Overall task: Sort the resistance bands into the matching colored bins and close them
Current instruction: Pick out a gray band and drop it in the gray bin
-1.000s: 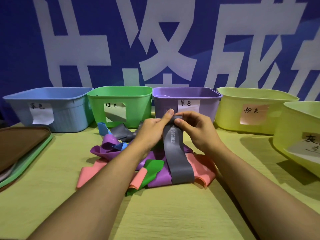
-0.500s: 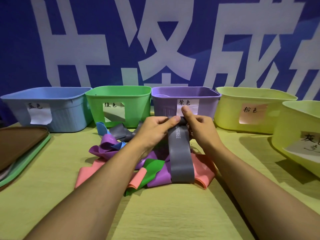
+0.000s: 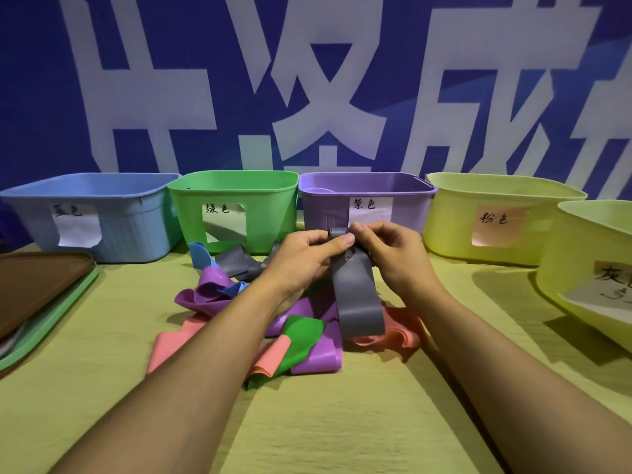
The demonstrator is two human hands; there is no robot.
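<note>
Both hands pinch the top end of a grey resistance band [image 3: 359, 295], which hangs down over the pile. My left hand [image 3: 307, 258] and my right hand [image 3: 386, 254] meet in front of the purple bin [image 3: 403, 213], and the band's top is curled between the fingertips. Under it lies a heap of purple bands [image 3: 205, 295], pink bands [image 3: 174, 343], a green band [image 3: 301, 340], a blue band [image 3: 200, 256] and another grey band [image 3: 236, 263]. Open bins stand along the back: blue bin [image 3: 130, 230], green bin [image 3: 266, 213], a yellow bin with a pink label [image 3: 455, 220] and a yellow bin with a grey label [image 3: 574, 268].
Stacked lids, brown on top of green [image 3: 37, 295], lie at the left table edge. A blue banner with large white characters hangs behind the bins. The yellow-green tabletop [image 3: 325, 422] stretches toward me between my forearms.
The hands have drawn the grey band's top end higher and rolled it between the fingertips; its lower end has lifted a little off the pile.
</note>
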